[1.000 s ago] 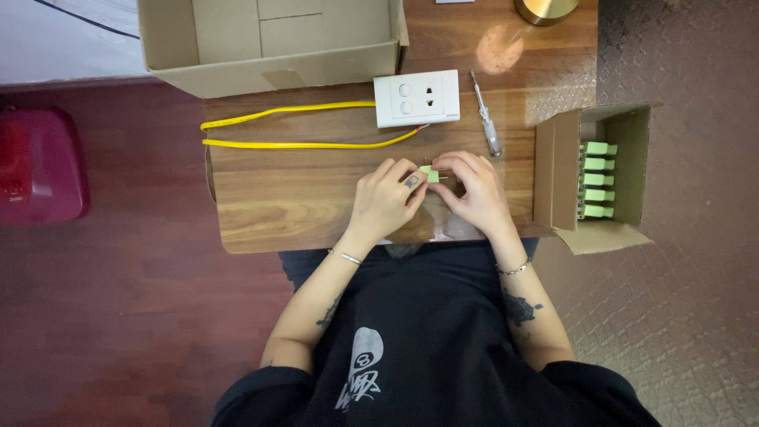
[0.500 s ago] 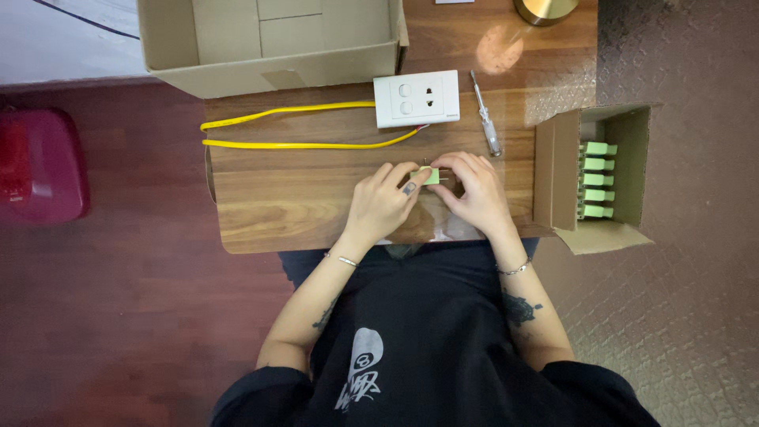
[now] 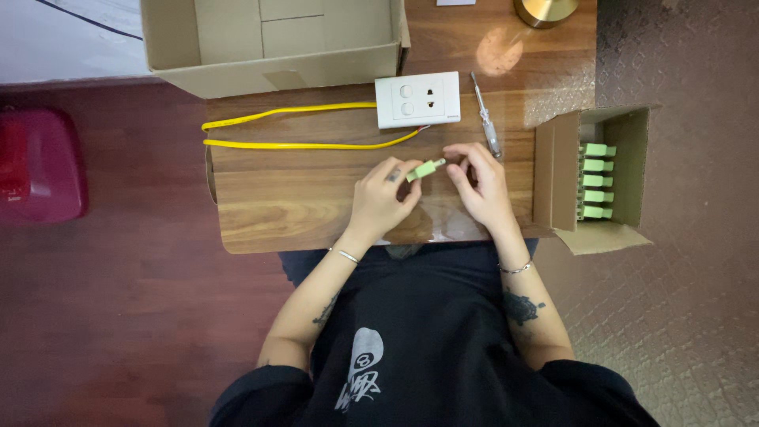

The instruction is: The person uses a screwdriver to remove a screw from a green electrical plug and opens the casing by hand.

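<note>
Head view shows my left hand (image 3: pixel 382 198) pinching a small green plug (image 3: pixel 425 168) by its body, fingers closed around it, metal prongs pointing toward my right hand (image 3: pixel 482 183). That right hand sits just beside the prong end, fingertips curled in close; whether they actually grip the prongs or only touch them I cannot tell. Both hands rest low over the worktop (image 3: pixel 300 198). Just past my right fingers lies a screwdriver (image 3: pixel 485 119), and beyond my knuckles sits a white socket plate (image 3: pixel 417 99) with a yellow wire (image 3: pixel 292 145) running off past my left hand. Outboard of my right wrist stands a small carton (image 3: pixel 557 174) with more green plugs (image 3: pixel 597 180) stacked inside; a big cardboard box (image 3: pixel 277 71) lies far beyond my left hand. To handle the plug well, I judge I should keep the left pinch firm on the body, wrists braced on the wood, and work the prong end with light fingertip pressure so the small piece neither twists nor slips out.
</note>
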